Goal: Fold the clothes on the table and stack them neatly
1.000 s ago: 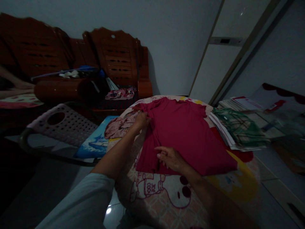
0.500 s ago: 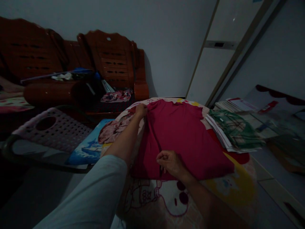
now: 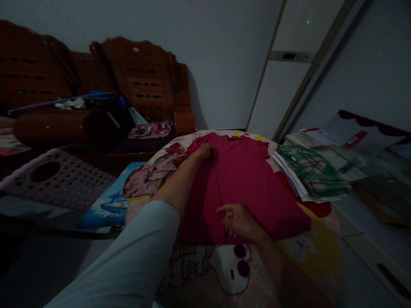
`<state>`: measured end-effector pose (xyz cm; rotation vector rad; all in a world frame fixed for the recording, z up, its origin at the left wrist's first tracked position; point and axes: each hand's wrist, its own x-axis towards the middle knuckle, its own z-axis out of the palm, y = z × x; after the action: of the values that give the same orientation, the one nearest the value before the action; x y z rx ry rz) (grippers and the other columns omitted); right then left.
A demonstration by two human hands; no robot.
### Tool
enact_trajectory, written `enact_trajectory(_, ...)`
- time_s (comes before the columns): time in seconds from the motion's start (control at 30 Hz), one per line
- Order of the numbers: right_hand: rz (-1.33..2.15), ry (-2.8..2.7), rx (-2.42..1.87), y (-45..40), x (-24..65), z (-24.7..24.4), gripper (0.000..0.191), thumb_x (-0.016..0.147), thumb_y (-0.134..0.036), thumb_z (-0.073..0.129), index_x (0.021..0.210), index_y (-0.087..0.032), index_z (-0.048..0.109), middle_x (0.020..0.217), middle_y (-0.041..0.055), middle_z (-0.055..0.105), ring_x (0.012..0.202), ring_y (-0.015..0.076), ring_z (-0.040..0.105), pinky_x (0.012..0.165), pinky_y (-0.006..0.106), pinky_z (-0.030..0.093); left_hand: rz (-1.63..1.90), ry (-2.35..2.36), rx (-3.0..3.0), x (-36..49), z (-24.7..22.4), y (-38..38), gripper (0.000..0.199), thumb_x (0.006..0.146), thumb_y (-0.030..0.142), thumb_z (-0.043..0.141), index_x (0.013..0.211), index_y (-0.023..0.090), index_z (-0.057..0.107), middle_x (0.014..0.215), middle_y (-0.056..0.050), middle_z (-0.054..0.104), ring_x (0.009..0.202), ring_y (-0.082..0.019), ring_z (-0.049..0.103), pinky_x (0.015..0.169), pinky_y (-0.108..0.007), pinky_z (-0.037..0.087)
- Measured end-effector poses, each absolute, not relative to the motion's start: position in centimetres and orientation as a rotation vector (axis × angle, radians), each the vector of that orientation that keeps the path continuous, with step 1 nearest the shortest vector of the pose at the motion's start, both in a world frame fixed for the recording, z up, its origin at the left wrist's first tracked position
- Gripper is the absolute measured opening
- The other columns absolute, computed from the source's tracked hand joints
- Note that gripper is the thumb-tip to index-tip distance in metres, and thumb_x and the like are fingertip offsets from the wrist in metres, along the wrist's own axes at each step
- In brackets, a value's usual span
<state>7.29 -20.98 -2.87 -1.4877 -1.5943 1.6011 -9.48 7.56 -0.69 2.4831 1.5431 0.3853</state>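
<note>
A magenta short-sleeved shirt (image 3: 253, 179) lies spread on a round table, its left side turned inward along a lengthwise edge. My left hand (image 3: 205, 151) is closed on the cloth near the upper end of that edge, by the shoulder. Lower down, close to the hem, my right hand (image 3: 239, 220) holds the same edge. Its index finger points left over the cloth, and the other fingers curl downward. The thumb of my right hand is hard to make out. Crumpled pinkish-brown cloth (image 3: 150, 177) lies left of the shirt.
A patterned cloth (image 3: 208, 273) covers the table. To the right are a green plaid garment (image 3: 311, 171) on folded white items, and a glass surface (image 3: 379, 167). On the left stand a woven chair (image 3: 73, 184), a blue picture cushion (image 3: 112, 201) and a wooden sofa (image 3: 141, 85).
My left hand has moved right and slightly nearer, carrying the shirt's side edge inward. My right hand has shifted slightly right, its index finger now straighter. The view has turned slightly.
</note>
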Motion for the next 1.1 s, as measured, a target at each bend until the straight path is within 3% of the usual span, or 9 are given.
enact_trajectory(0.17, 1.570, -1.645, -1.494, -21.0, 7.6, -2.4, 0.066, 0.065, -0.008, 0.054, 0.130, -0.016, 0.061, 0.053, -0.0086, 0.053, 0.039, 0.0068, 0.046, 0.039, 0.018, 0.034, 0.205, 1.576, 2.568, -8.6, -0.8, 7.9, 0.050, 0.082, 0.007, 0.044, 0.124, 0.019, 0.069, 0.126, -0.010, 0.068, 0.121, -0.025, 0.060, 0.103, -0.031, 0.044)
enact_trajectory(0.4, 1.439, -1.835, -1.447, -21.0, 7.8, -3.1, 0.072, 0.065, -0.008, 0.053, 0.137, -0.016, 0.058, 0.056, -0.0070, 0.054, 0.046, 0.0059, 0.044, 0.043, 0.019, 0.026, 0.208, 1.674, 2.573, -7.2, -1.3, 6.8, 0.043, 0.088, 0.012, 0.042, 0.126, 0.008, 0.063, 0.129, -0.020, 0.062, 0.121, -0.029, 0.059, 0.101, -0.035, 0.046)
enact_trajectory(0.47, 1.381, -1.891, -1.434, -20.9, 7.9, -3.3, 0.070, 0.067, -0.009, 0.054, 0.136, -0.015, 0.058, 0.055, -0.0068, 0.053, 0.047, 0.0066, 0.043, 0.044, 0.019, 0.026, 0.210, 1.667, 2.578, -7.0, -1.7, 6.4, 0.048, 0.089, 0.013, 0.042, 0.135, 0.010, 0.055, 0.134, -0.020, 0.059, 0.123, -0.029, 0.058, 0.101, -0.035, 0.045)
enact_trajectory(0.57, 1.250, -1.991, -1.430, -20.9, 7.8, -3.2, 0.065, 0.068, -0.009, 0.056, 0.133, -0.014, 0.061, 0.053, -0.0071, 0.051, 0.047, 0.0070, 0.041, 0.045, 0.020, 0.026, 0.214, 1.636, 2.555, -7.0, -2.4, 5.9, 0.065, 0.091, 0.018, 0.046, 0.153, 0.014, 0.028, 0.146, -0.018, 0.049, 0.130, -0.028, 0.052, 0.104, -0.035, 0.043)
enact_trajectory(0.63, 1.180, -2.053, -1.441, -20.9, 7.8, -3.0, 0.063, 0.070, -0.008, 0.058, 0.132, -0.014, 0.062, 0.051, -0.0070, 0.051, 0.046, 0.0073, 0.041, 0.047, 0.020, 0.027, 0.243, 1.644, 2.507, -7.1, -2.7, 5.6, 0.072, 0.091, 0.022, 0.049, 0.155, 0.011, 0.018, 0.148, -0.021, 0.047, 0.132, -0.027, 0.050, 0.104, -0.036, 0.042)
enact_trajectory(0.83, 1.063, -2.211, -1.487, -21.0, 7.8, -2.9, 0.067, 0.073, -0.029, 0.078, 0.136, -0.017, 0.060, 0.050, -0.0050, 0.054, 0.049, 0.0127, 0.050, 0.052, 0.025, 0.035, 0.375, 1.687, 2.476, -7.0, -3.5, 4.7, 0.046, 0.095, 0.032, 0.047, 0.136, 0.012, 0.048, 0.140, -0.018, 0.055, 0.129, -0.027, 0.052, 0.106, -0.037, 0.041)
enact_trajectory(1.0, 0.905, -2.295, -1.491, -20.9, 7.9, -2.9, 0.063, 0.072, -0.036, 0.080, 0.132, -0.025, 0.064, 0.054, -0.0029, 0.060, 0.061, 0.0175, 0.059, 0.061, 0.027, 0.042, 0.157, 1.626, 2.520, -6.8, -4.4, 4.1, 0.059, 0.099, 0.044, 0.035, 0.151, 0.017, 0.033, 0.159, -0.015, 0.032, 0.147, -0.030, 0.028, 0.119, -0.053, 0.021)
enact_trajectory(1.1, 0.890, -2.322, -1.488, -20.9, 7.9, -2.8, 0.067, 0.073, -0.041, 0.080, 0.135, -0.021, 0.062, 0.053, -0.0029, 0.059, 0.061, 0.0177, 0.058, 0.059, 0.026, 0.039, 0.157, 1.644, 2.461, -5.9, -3.7, 3.8, 0.064, 0.099, 0.044, 0.036, 0.153, 0.011, 0.028, 0.160, -0.018, 0.028, 0.148, -0.031, 0.026, 0.118, -0.052, 0.023)
